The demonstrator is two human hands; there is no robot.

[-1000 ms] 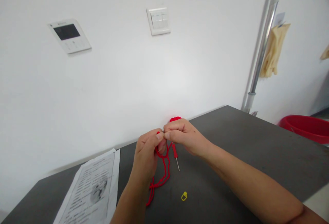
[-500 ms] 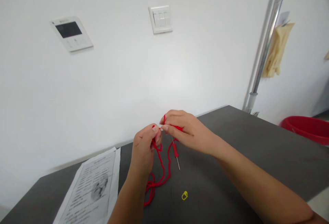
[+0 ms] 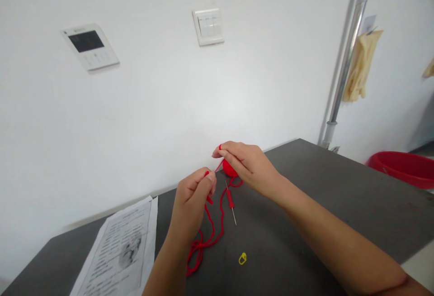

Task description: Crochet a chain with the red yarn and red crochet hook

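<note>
My left hand (image 3: 192, 196) is closed, pinching a strand of red yarn (image 3: 222, 221) between thumb and fingers; a short red end pokes out below. From this pinch a taut length runs up to my right hand (image 3: 252, 164), where the yarn loops round a finger and the thumb presses close to the fingers. Behind the right hand, partly covered by it, lies a red yarn ball (image 3: 229, 169). A crochet hook with a red grip (image 3: 230, 199) rests on the table below the hands. Slack yarn trails in loops beside the left wrist.
Nearer to me on the dark table (image 3: 288, 241) lies a yellow stitch marker (image 3: 242, 258). Printed sheets (image 3: 118, 246) are at the left. A metal pole (image 3: 347, 60) and a red basin (image 3: 402, 167) stand beyond the right side, and the white wall borders the back.
My right hand has lifted away from the left, drawing the yarn taut between them. The yarn ball behind it now shows more. The left hand stays pinched, slightly lower.
</note>
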